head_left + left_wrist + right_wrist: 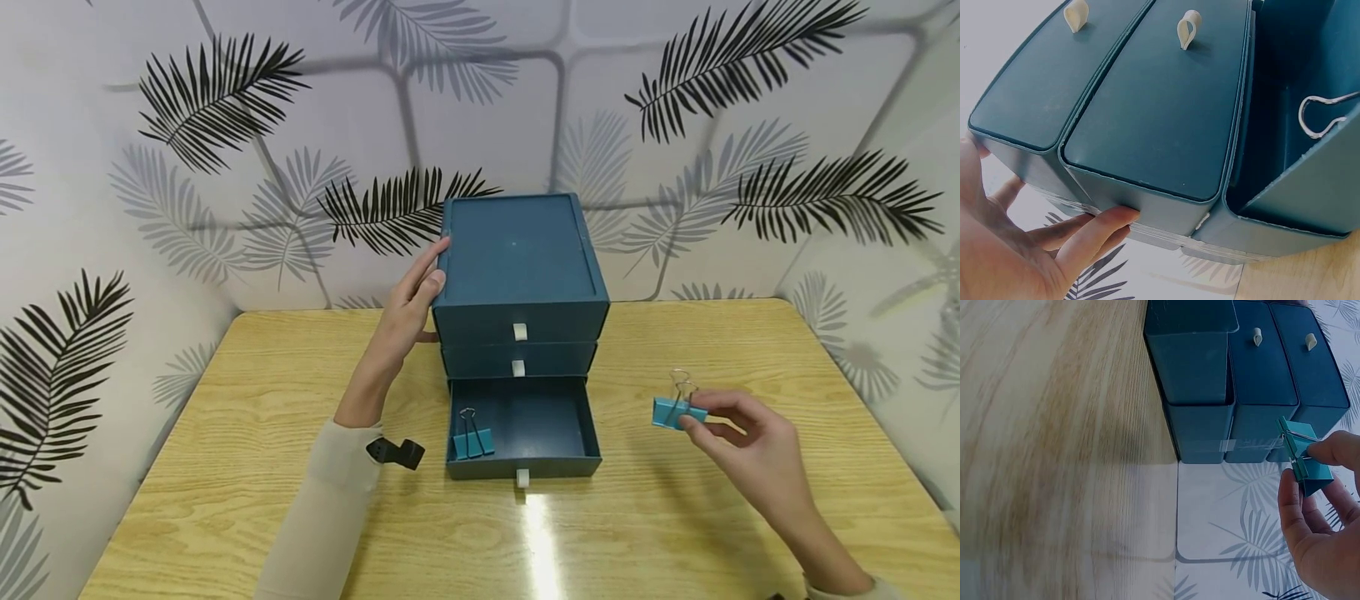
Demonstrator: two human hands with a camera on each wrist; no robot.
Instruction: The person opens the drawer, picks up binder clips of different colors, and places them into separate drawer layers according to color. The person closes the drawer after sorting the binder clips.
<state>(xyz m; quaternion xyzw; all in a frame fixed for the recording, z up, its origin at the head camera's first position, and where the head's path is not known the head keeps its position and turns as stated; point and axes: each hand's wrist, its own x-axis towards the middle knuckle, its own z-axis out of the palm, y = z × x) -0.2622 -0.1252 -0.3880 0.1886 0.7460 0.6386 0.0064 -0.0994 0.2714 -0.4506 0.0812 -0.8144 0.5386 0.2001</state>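
Note:
A dark blue three-drawer box (517,250) stands on the table, its bottom drawer (540,417) pulled out. Inside that drawer, at the left, lies a turquoise binder clip (474,443). My left hand (405,308) rests against the left side of the box, fingers spread along its wall; in the left wrist view the fingertips (1119,215) touch the side. To the right of the box, above the table, my right hand (757,442) pinches a second turquoise binder clip (667,412) between thumb and fingers, its wire handles pointing up.
The wooden table (262,400) reaches back to a wall (495,125) with a leaf pattern. White pull tabs (520,332) mark the drawer fronts. A black strap device (396,452) sits on the left wrist.

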